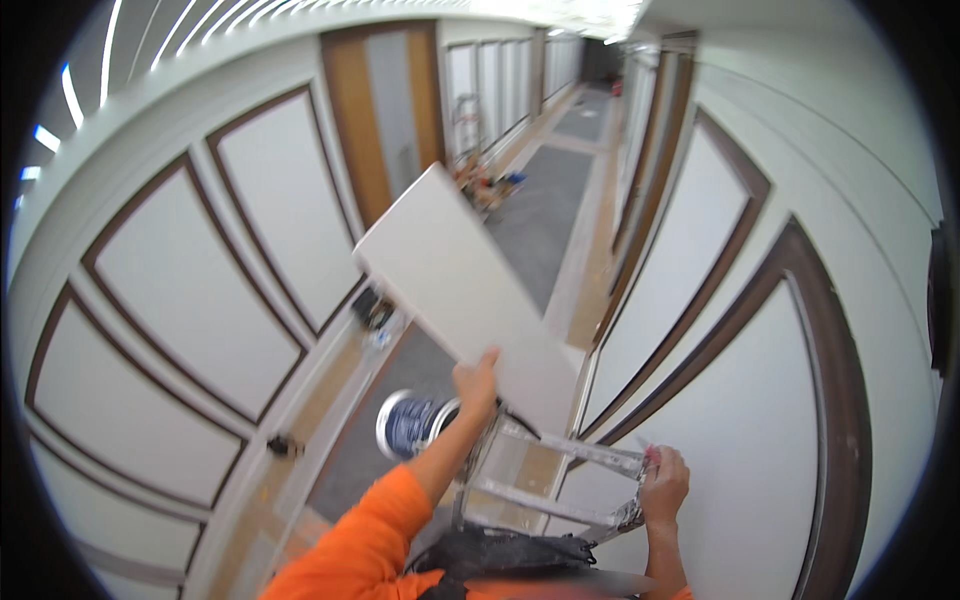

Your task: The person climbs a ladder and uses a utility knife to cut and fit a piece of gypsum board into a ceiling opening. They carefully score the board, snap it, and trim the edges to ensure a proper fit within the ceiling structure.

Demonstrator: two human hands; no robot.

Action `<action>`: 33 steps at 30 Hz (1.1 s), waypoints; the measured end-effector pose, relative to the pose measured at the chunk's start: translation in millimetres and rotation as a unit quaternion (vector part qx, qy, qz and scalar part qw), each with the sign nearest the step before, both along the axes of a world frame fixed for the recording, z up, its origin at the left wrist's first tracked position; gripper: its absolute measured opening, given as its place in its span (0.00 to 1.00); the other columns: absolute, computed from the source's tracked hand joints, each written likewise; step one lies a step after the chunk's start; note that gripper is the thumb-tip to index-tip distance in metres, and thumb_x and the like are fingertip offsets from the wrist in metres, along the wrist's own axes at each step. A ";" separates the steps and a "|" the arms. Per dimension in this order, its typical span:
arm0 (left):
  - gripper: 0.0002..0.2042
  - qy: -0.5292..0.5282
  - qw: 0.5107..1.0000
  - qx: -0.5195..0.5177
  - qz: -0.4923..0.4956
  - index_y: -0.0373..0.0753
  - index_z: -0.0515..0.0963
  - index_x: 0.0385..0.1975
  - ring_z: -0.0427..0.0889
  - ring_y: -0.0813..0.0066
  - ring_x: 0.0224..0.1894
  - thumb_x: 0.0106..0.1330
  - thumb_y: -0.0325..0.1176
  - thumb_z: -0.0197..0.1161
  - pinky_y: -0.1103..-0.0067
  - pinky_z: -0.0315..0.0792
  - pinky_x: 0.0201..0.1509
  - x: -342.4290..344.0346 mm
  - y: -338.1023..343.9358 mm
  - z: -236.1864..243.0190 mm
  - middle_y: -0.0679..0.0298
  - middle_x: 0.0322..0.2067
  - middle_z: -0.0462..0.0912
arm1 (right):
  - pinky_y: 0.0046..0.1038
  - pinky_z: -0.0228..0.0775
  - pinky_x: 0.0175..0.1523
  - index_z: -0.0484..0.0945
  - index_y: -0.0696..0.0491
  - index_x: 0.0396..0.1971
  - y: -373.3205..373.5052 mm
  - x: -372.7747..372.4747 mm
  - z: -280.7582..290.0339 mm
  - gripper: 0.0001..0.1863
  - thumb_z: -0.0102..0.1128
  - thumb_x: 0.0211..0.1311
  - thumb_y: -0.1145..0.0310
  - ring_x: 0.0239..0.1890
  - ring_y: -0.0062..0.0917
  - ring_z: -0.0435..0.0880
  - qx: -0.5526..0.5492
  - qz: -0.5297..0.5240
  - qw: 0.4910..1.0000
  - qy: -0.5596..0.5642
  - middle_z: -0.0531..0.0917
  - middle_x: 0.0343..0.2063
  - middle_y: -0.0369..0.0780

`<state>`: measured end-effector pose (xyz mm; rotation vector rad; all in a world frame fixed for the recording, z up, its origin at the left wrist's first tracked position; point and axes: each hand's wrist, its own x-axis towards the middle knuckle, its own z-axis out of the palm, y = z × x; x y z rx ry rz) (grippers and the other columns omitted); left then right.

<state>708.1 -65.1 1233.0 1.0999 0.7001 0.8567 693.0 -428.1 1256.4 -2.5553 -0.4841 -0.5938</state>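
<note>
My left hand is closed on the long edge of a flat white board, its thumb lying across the face. The board slants up and away to the left over the corridor floor. My right hand is closed by the right end of a paint-spattered stepladder, close to the right wall. A bit of pinkish red shows at its fingertips, with a thin pale tip beside it; its kind is too small to make out. Whether this hand also touches the ladder, I cannot tell.
A white bucket with a blue label stands on the floor left of the ladder. Framed wall panels line both sides. Farther along are a small dark object, a pile of tools and another ladder.
</note>
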 end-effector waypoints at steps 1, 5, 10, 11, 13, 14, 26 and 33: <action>0.16 0.007 1.000 0.007 0.000 0.21 0.80 0.47 0.85 0.62 0.44 0.65 0.28 0.69 0.70 0.76 0.51 1.5 7.0 -5.9 0.51 0.44 0.87 | 0.43 0.69 0.45 0.79 0.52 0.40 0.7 5.9 -4.7 0.12 0.60 0.54 0.77 0.39 0.41 0.80 -0.002 0.013 0.999 -0.042 0.81 0.35 0.42; 0.18 0.046 0.997 0.059 -0.002 0.20 0.78 0.50 0.85 0.60 0.48 0.63 0.23 0.70 0.70 0.75 0.57 -7.9 15.8 -10.9 0.48 0.49 0.86 | 0.42 0.70 0.44 0.79 0.50 0.39 4.1 8.7 -12.9 0.11 0.62 0.53 0.75 0.37 0.39 0.81 -0.008 -0.002 1.000 -0.023 0.81 0.32 0.40; 0.17 0.124 0.980 0.154 -0.014 0.20 0.80 0.47 0.86 0.53 0.49 0.63 0.27 0.71 0.67 0.75 0.57 -32.7 17.5 -1.5 0.43 0.46 0.87 | 0.43 0.70 0.42 0.79 0.50 0.38 3.7 3.7 -11.1 0.11 0.63 0.53 0.73 0.35 0.39 0.82 0.000 0.002 1.000 -0.021 0.81 0.31 0.40; 0.17 0.158 0.975 0.156 -0.005 0.20 0.81 0.46 0.87 0.52 0.49 0.63 0.28 0.71 0.66 0.75 0.57 -38.1 15.4 0.8 0.43 0.45 0.87 | 0.42 0.70 0.42 0.79 0.50 0.39 3.7 5.3 -15.7 0.12 0.62 0.53 0.74 0.35 0.38 0.82 0.002 -0.003 0.999 -0.032 0.81 0.31 0.40; 0.17 0.171 0.964 0.205 0.000 0.22 0.81 0.46 0.87 0.49 0.49 0.63 0.30 0.70 0.65 0.75 0.57 -43.6 5.2 3.0 0.42 0.45 0.87 | 0.42 0.71 0.42 0.79 0.50 0.40 1.5 7.5 -19.0 0.11 0.62 0.55 0.73 0.36 0.39 0.82 0.012 -0.006 0.999 -0.034 0.82 0.32 0.41; 0.17 0.178 0.957 0.227 0.005 0.22 0.82 0.46 0.87 0.47 0.49 0.64 0.31 0.70 0.65 0.75 0.56 -46.2 0.5 5.4 0.42 0.45 0.87 | 0.42 0.71 0.42 0.79 0.50 0.41 0.2 9.7 -18.2 0.11 0.62 0.56 0.72 0.37 0.39 0.83 0.016 -0.006 0.999 -0.035 0.82 0.33 0.41; 0.22 0.226 0.942 0.246 -0.016 0.26 0.81 0.51 0.83 0.47 0.56 0.64 0.38 0.70 0.64 0.71 0.63 -60.4 -28.0 24.8 0.43 0.51 0.85 | 0.29 0.75 0.24 0.62 0.55 0.68 3.3 52.6 108.3 0.29 0.58 0.69 0.71 0.25 0.26 0.84 0.529 0.027 0.831 0.168 0.81 0.33 0.45; 0.24 0.134 0.961 0.243 0.009 0.24 0.79 0.53 0.83 0.46 0.56 0.64 0.37 0.70 0.64 0.71 0.63 -51.0 6.8 -22.2 0.42 0.52 0.85 | 0.20 0.70 0.18 0.55 0.53 0.68 36.3 37.1 234.4 0.30 0.54 0.70 0.76 0.23 0.19 0.79 0.532 0.323 0.755 0.205 0.78 0.41 0.45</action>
